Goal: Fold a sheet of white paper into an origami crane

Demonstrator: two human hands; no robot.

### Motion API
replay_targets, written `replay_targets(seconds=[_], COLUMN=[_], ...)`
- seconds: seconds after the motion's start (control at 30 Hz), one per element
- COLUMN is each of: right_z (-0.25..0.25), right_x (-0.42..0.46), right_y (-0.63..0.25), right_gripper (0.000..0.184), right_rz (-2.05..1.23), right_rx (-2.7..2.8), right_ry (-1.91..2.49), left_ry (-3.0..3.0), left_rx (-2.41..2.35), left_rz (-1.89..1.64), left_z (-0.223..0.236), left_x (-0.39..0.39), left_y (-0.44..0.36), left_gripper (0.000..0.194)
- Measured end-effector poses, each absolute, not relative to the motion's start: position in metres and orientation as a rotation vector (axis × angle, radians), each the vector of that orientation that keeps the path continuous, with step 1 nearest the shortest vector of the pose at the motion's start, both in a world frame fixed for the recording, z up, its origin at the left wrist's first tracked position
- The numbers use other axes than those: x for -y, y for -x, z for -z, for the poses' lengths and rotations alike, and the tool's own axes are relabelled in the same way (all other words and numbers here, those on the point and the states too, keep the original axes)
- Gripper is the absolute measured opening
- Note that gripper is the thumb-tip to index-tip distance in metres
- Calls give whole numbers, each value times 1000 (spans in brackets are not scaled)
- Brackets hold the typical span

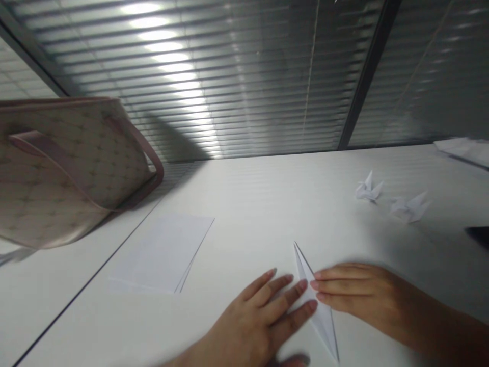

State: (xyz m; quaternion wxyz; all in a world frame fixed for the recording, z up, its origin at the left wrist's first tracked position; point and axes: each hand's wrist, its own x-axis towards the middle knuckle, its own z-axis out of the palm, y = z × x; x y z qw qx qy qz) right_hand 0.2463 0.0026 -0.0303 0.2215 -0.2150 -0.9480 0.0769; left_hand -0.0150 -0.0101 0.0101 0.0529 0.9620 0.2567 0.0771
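Observation:
A narrow, pointed piece of folded white paper (324, 318) lies on the table, its sharp tips pointing away from me and toward me. My left hand (263, 318) is open, fingers spread, with two fingertips resting on the paper's left side and middle. From the right, my right hand (355, 290) reaches in with straight fingers side by side, their tips touching the paper's right edge. Its thumb is hidden. Neither hand grasps the paper. To the left of my hands lies a small stack of white paper sheets (164, 252).
Two folded paper cranes (369, 188) stand on the white table (260, 204) at the right. A patterned bag (72, 168) with pink handles is at the left. Blinds (248, 76) line the glass behind. More white paper (464, 150) and a dark object (478, 235) sit at the right edge.

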Motion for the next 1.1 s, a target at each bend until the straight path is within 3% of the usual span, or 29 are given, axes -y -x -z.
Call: replay_targets(seconds=[0.33,0.53,0.7,1.1], right_z=[34,34,33,28], right_x=[-8,-4,-5,1], right_y=[-249,-247,-246,-230], right_gripper=[23,24,23,19], right_rz=[-208,-258,-288,-690], right_rx=[2621,2597,2549,2218], right_ry=[499,551,553,838], left_ry=[-2774,-2745,-2705,-2619], left_rx=[-783,-791,-780,-792], left_rz=[-169,-394,-535,-693], left_z=[-10,-4,1,10], left_x=[5,1,-3,-1], left_y=[9,6,4,-5], left_gripper=[46,35,37,20])
